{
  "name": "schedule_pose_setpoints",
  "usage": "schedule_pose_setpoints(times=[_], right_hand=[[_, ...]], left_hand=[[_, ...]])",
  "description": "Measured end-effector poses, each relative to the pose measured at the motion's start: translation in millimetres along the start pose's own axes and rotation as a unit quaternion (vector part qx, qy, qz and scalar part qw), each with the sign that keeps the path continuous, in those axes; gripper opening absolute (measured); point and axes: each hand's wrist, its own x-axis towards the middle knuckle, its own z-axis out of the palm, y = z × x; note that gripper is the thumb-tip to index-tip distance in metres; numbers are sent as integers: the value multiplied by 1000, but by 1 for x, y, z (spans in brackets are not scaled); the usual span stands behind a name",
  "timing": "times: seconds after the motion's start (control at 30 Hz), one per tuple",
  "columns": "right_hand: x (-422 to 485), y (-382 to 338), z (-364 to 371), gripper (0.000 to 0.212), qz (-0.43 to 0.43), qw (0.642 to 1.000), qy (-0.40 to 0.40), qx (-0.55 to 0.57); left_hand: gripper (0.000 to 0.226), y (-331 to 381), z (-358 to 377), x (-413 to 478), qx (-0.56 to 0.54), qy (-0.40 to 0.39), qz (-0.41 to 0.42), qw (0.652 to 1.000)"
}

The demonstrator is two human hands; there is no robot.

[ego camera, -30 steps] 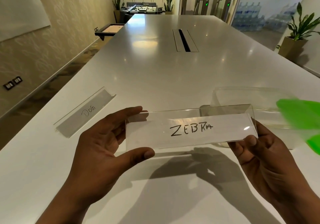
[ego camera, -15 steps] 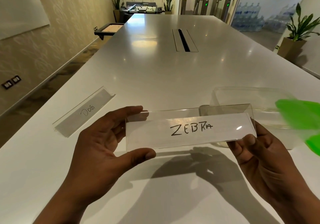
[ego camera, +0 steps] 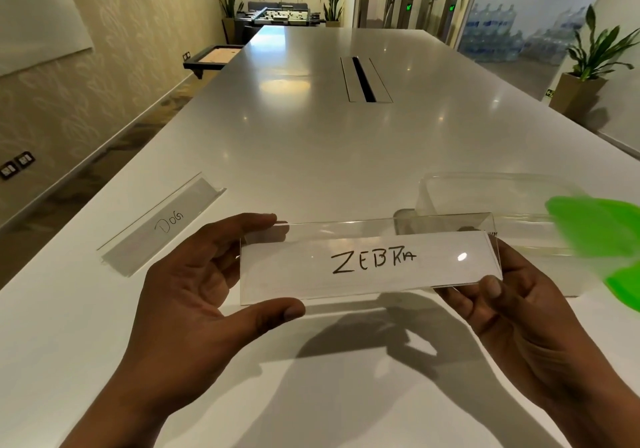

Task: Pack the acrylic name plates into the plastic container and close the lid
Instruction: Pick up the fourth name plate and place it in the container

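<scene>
I hold a clear acrylic name plate reading "ZEBRA" [ego camera: 370, 264] above the white table, facing me. My left hand [ego camera: 194, 284] grips its left end between thumb and fingers. My right hand [ego camera: 512, 316] grips its right end. A second name plate reading "DOG" [ego camera: 162, 225] lies flat on the table to the left, apart from both hands. The clear plastic container [ego camera: 485, 191] stands open on the table behind the right end of the ZEBRA plate. Its green lid [ego camera: 602, 239] is at the right edge of view, partly cut off.
The long white table [ego camera: 311, 142] stretches ahead, with a cable slot [ego camera: 363, 80] in its middle. The table's left edge runs close to the DOG plate. A potted plant [ego camera: 585, 76] stands on the floor at the far right.
The ZEBRA plate has tilted and dropped very slightly in my hands. Nothing else has moved.
</scene>
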Motion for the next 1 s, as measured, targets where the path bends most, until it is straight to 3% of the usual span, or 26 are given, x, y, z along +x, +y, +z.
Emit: schedule_pose_setpoints(times=[0.13, 0.23, 0.3, 0.43, 0.6, 0.73, 1.0], right_hand=[[3, -11, -5, 90, -13, 998, 4, -66], [9, -26, -12, 55, -44, 990, 10, -137], [11, -36, -15, 47, -74, 975, -8, -208], [12, -53, -7, 42, -105, 921, -85, -366], [6, -65, 4, 40, -68, 834, -159, -524], [-2, -69, 1, 42, -43, 805, -175, -565], [-3, -74, -12, 31, -1, 813, -208, -544]], left_hand=[[64, 0, 1, -1, 19, -8, -2, 1000], [65, -1, 4, -2, 30, -36, -8, 999], [66, -1, 8, -3, 42, -55, -5, 998], [67, -4, 18, -4, 74, -87, 14, 993], [65, -9, 36, -3, 94, -120, 45, 987], [65, -10, 51, -4, 81, -126, 62, 987], [67, -10, 66, -5, 103, -151, 84, 980]])
